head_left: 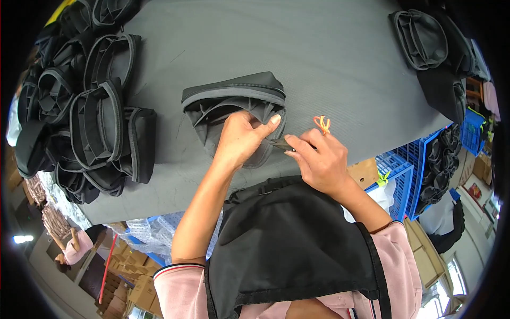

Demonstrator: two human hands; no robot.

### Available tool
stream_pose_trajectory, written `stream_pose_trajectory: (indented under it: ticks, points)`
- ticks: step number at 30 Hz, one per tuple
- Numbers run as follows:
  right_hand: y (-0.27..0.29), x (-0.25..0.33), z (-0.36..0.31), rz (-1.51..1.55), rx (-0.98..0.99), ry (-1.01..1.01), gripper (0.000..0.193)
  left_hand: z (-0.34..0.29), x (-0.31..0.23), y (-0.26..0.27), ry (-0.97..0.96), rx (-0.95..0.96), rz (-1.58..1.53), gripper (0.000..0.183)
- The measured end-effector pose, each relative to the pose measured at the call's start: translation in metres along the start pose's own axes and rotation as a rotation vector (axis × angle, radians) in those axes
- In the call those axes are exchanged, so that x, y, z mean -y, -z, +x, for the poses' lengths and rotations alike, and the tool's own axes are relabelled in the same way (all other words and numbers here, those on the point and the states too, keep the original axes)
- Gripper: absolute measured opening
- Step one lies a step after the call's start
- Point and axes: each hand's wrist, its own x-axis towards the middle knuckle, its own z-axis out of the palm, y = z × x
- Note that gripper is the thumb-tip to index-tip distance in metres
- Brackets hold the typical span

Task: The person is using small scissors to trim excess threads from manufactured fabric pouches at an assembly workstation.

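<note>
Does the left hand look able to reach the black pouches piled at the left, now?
Probably yes: between the open black pouch that the left hand grips and the piled pouches, only grey tabletop shows, though it should likely let go first.

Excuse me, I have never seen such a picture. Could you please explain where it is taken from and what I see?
No machine is at work here: these are a person's bare hands. The single, round-edged picture comes from a wide camera on their head, looking down, so straight lines bend. The left hand grips the rim of an open black pouch on a grey table. The right hand holds a small dark tool near that rim; its exact kind is unclear. More black pouches lie along the left, and others at upper right.
</note>
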Motion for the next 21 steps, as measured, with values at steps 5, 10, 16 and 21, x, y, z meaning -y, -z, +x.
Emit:
stream_pose_trajectory:
  ticks: [5, 10, 16, 21]
  points:
    - [-0.001, 0.0, -0.002, -0.008, -0.053, 0.043, 0.031, 0.003, 0.007, -0.003, -0.056, -0.031, -0.036, 0.048]
    - [-0.003, 0.003, -0.005, 0.054, -0.043, -0.028, 0.03, 0.003, -0.002, 0.001, -0.001, 0.002, 0.034, 0.049]
    - [-0.006, 0.002, -0.007, 0.162, -0.023, -0.119, 0.027, 0.004, 0.005, -0.002, -0.03, -0.025, 0.02, 0.049]
    - [0.002, 0.007, -0.004, 0.47, -0.009, -0.298, 0.026, 0.0, 0.003, 0.012, -0.029, 0.034, -0.007, 0.049]
